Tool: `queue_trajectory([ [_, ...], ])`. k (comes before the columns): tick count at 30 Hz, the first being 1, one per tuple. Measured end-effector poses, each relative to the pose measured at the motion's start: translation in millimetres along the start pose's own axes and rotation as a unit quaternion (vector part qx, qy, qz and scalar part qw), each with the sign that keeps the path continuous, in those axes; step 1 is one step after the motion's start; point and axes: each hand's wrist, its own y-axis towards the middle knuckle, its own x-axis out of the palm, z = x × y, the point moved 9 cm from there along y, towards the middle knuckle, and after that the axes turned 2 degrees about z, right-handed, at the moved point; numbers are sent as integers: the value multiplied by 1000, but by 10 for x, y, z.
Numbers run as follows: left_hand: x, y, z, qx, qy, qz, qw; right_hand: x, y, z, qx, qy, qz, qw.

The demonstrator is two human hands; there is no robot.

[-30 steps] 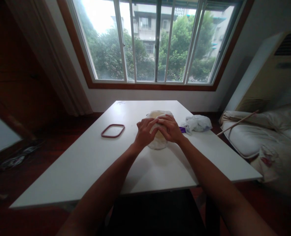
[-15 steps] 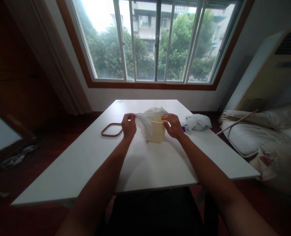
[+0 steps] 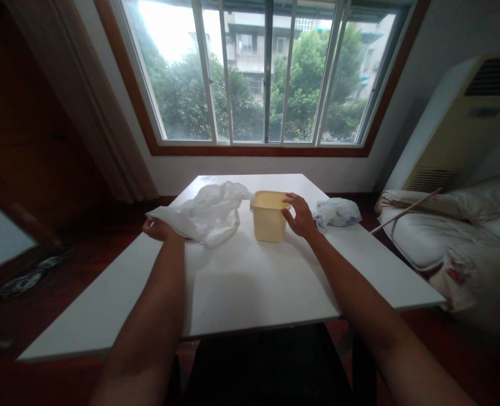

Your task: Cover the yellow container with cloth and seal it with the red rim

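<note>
My left hand point(image 3: 159, 229) pinches a white plastic bag point(image 3: 213, 214) by one end, out at the left side of the table. The bag trails across to the right, its far end touching or lying just behind the rim of a pale yellow plastic bin point(image 3: 269, 224). That bin stands upright with its mouth uncovered. My right hand point(image 3: 299, 215) grips the bin's right side at the rim, thumb outside and fingers over the edge. Beneath the bag only a sliver of a reddish-brown rounded-square ring point(image 3: 189, 240) shows.
A crumpled whitish plastic bag point(image 3: 338, 212) lies on the right of the white table point(image 3: 241, 293), with a bit of purple beside it. Beyond the right edge are a thin stick point(image 3: 406, 211) and a cushioned seat point(image 3: 410, 239). A window is ahead.
The white bag has come off the bin, drawn left by my left hand, and now covers most of the ring. My right hand has stayed at the bin's right side.
</note>
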Motion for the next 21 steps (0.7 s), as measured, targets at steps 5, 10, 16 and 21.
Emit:
queue_trajectory([
  [5, -308, -51, 526, 135, 111, 134, 975, 22, 6, 16, 10, 20, -2, 1000],
  [10, 519, -636, 770, 276, 251, -145, 916, 22, 4, 2, 14, 23, -4, 1000],
  [16, 1100, -1362, -105, 166, 444, -458, 752, 19, 2, 5, 14, 24, -1, 1000],
  [21, 1180, -1511, -192, 157, 396, -511, 747, 30, 0, 17, 22, 29, -3, 999],
])
